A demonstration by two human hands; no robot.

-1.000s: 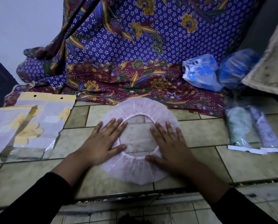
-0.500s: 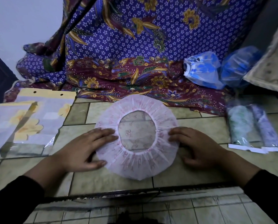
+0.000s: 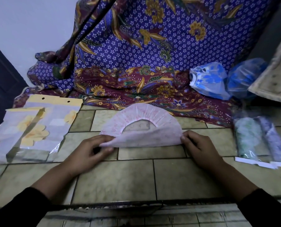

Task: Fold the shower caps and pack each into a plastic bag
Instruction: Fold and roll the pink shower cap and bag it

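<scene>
- Closest in, two black sleeves [image 3: 18, 208] enter from the bottom corners, wrists bare.
- Under them is the tiled surface [image 3: 185, 177]: glossy, mottled olive-beige rectangles with dark grout lines.
- The left hand [image 3: 90, 151] has its fingers curled in, thumb and fingertips pinching the left corner of the pink shower cap [image 3: 141, 138].
- The right hand [image 3: 200, 148] does the same at the other end, fingers tucked and pinching the right corner.
- The cap lies on the tiles between the hands as a half-circle. It is thin, crinkly, translucent film with a faint pink print. Its straight folded edge is nearest and its gathered elastic rim arches on the far side round a small opening.
- Off to the right are two narrow clear sleeves with white bottom strips, side by side and touching. One holds a green rolled cap [image 3: 247, 138], the other a purple rolled cap [image 3: 274, 138].
- Off to the left is a flat stack of plastic bags [image 3: 31, 128], shiny, printed with yellow flowers, with punched holes in the yellow header.
- Behind the cap a batik cloth [image 3: 136, 54] lies draped and rumpled, purple with small white stars above a maroon floral border.
- On its right side sit two puffy blue-printed plastic bundles [image 3: 208, 81], touching each other.
</scene>
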